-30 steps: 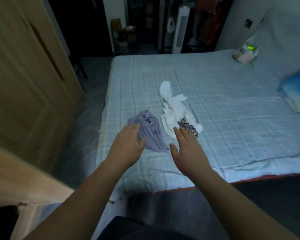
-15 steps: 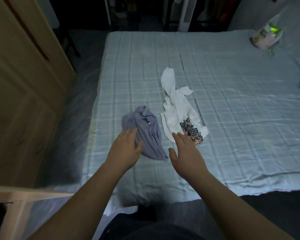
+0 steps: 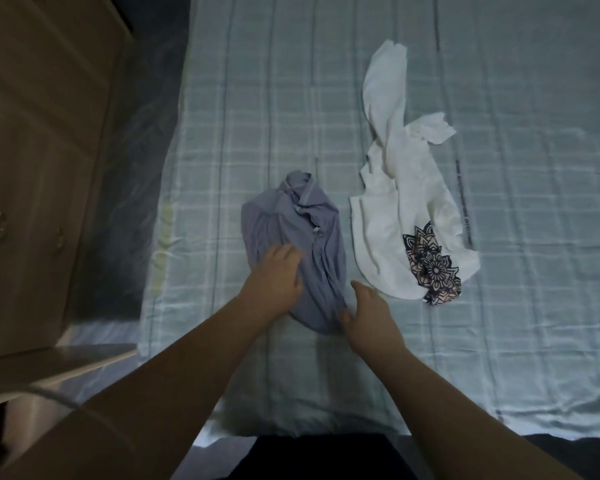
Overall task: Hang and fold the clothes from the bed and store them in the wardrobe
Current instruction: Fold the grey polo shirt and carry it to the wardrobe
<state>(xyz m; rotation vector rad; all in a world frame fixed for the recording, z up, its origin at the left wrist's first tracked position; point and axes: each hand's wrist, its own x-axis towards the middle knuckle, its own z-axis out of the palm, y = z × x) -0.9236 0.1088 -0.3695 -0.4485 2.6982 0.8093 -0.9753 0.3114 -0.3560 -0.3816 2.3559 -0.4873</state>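
A crumpled purple shirt [image 3: 321,216] lies on the checked light-blue bed sheet [image 3: 257,98], near the bed's front edge. My left hand [image 3: 274,277] is on the shirt's lower left part, fingers curled into the fabric. At the shirt's lower right edge my right hand [image 3: 369,315] touches the cloth with its thumb, fingers loosely spread. To the right of the shirt lies a white garment with a dark mandala print [image 3: 406,209], bunched up, with one sleeve stretched toward the far side. The wooden wardrobe [image 3: 42,168] stands at the left.
Between wardrobe and bed runs a narrow strip of dark floor [image 3: 132,168]. A pale wooden ledge [image 3: 66,362] juts out at the lower left. The sheet stretches on to the right and far side of the garments.
The view has tilted down and moved closer to the bed. Both hands have come down from above the sheet onto the purple shirt, the left now taking hold of its fabric.
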